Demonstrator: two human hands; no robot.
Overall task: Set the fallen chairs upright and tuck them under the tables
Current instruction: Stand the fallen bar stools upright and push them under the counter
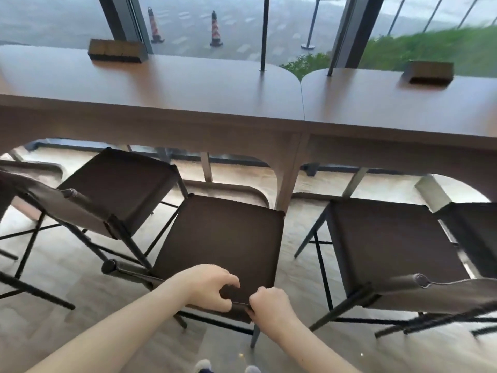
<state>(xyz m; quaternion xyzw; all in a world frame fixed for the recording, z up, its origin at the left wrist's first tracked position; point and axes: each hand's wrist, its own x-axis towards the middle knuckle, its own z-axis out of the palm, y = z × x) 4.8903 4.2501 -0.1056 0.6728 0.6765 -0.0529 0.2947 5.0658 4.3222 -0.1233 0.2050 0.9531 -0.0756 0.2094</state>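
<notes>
Your left hand (212, 288) curls its fingers over the backrest top of the middle chair (223, 238) | your right hand (269, 302) grips the same edge beside it | chair upright, seat front just under the table (161, 109) edge

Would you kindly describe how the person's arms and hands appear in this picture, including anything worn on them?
Both forearms are bare as far as the frame shows, with no sleeves in sight. The left hand and the right hand wear no gloves, and no watch, ring or bracelet is visible on either wrist or hand.
</notes>
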